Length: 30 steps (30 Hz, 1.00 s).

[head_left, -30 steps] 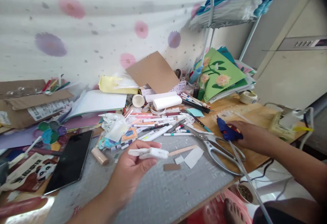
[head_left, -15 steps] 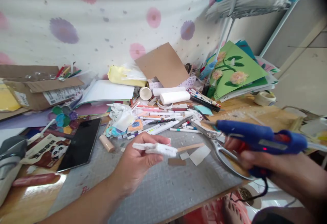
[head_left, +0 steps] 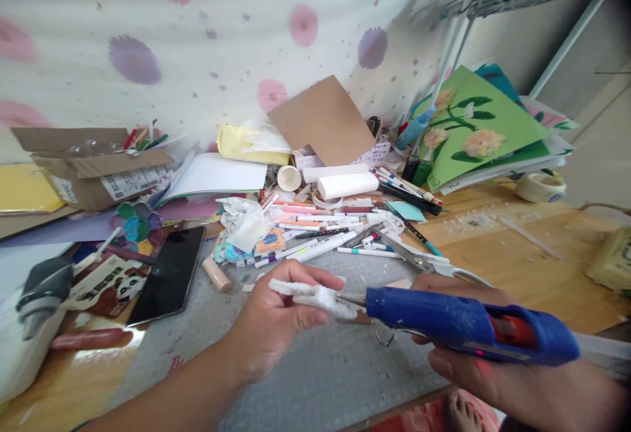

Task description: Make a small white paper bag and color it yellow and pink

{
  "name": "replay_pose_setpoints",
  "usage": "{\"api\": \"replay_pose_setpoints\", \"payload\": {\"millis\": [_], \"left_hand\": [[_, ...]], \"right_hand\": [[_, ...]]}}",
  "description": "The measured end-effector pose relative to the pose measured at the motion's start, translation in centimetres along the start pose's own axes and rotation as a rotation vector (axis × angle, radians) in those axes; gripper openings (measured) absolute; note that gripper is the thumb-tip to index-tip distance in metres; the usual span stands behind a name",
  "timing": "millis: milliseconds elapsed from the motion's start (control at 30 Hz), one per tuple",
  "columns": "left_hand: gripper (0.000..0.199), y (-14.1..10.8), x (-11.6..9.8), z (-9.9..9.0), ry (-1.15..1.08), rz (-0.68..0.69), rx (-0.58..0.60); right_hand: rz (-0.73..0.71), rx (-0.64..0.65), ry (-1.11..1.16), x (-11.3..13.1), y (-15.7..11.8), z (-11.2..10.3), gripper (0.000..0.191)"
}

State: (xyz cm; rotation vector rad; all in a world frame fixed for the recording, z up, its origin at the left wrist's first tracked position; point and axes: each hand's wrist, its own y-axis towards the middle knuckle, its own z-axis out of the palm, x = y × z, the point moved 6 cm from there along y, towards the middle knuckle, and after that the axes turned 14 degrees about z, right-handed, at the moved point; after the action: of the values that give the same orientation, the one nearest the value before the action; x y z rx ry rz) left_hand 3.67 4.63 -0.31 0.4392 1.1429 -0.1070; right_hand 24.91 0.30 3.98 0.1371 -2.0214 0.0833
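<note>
A small white piece (head_left: 323, 297) is pinched between the thumb and fingers of the left hand (head_left: 273, 327), held above a grey mat (head_left: 300, 386). A blue glue gun (head_left: 434, 319) is gripped in the right hand (head_left: 513, 379), with the fingers wrapped round its far side and the thumb laid along the near side. Its metal nozzle is pointed leftward at the right end of the white piece; whether the two are touching cannot be told. A red light is shown on the gun's near side.

Beyond the gun, a pair of scissors (head_left: 411, 256) is partly hidden by the right hand. Behind the left hand, a heap of pens (head_left: 320, 248) is spread, with a crumpled tissue (head_left: 241, 221) at its left and a white roll (head_left: 348, 186) behind it. To the left, a pinkish cylinder (head_left: 215, 275) and a black tablet (head_left: 167, 277) are seen. Farther back, a brown board (head_left: 323, 120) is propped near a flowered curtain (head_left: 207, 50), and a green flower picture (head_left: 478, 116) is leaned at the right.
</note>
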Motion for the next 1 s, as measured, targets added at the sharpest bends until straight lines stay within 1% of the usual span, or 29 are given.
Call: {"api": "replay_pose_setpoints", "payload": {"millis": [67,200,300,500,600,767,867,933,1000], "left_hand": [[0.024,0.0,0.0,0.1,-0.029,-0.002,0.003],[0.028,-0.1,0.3,0.0,-0.038,-0.035,-0.021],[0.028,-0.2,0.3,0.0,-0.031,-0.049,-0.037],[0.024,-0.3,0.2,0.3,-0.074,-0.052,-0.030],[0.022,-0.3,0.2,0.5,-0.091,-0.067,-0.019],[0.021,-0.3,0.2,0.6,-0.132,-0.071,0.007],[0.020,-0.3,0.2,0.7,-0.164,-0.065,0.019],[0.023,-0.3,0.3,0.7,-0.183,-0.059,0.015],[0.027,-0.3,0.5,0.7,-0.202,-0.057,0.012]], "right_hand": [[-0.020,0.010,-0.007,0.1,0.1,0.4,0.027],[-0.062,0.096,-0.071,0.4,0.5,1.0,0.021],[-0.081,0.137,-0.117,0.7,0.5,1.1,0.021],[-0.115,0.102,-0.208,1.2,0.3,1.0,0.031],[-0.141,0.136,-0.224,1.7,0.3,1.3,0.026],[-0.132,0.129,-0.219,2.5,0.4,1.2,0.021],[-0.170,0.122,-0.174,2.7,0.1,1.3,0.020],[-0.197,0.102,-0.166,2.7,0.0,1.2,0.019],[-0.209,0.090,-0.226,2.7,0.0,1.4,0.019]]}}
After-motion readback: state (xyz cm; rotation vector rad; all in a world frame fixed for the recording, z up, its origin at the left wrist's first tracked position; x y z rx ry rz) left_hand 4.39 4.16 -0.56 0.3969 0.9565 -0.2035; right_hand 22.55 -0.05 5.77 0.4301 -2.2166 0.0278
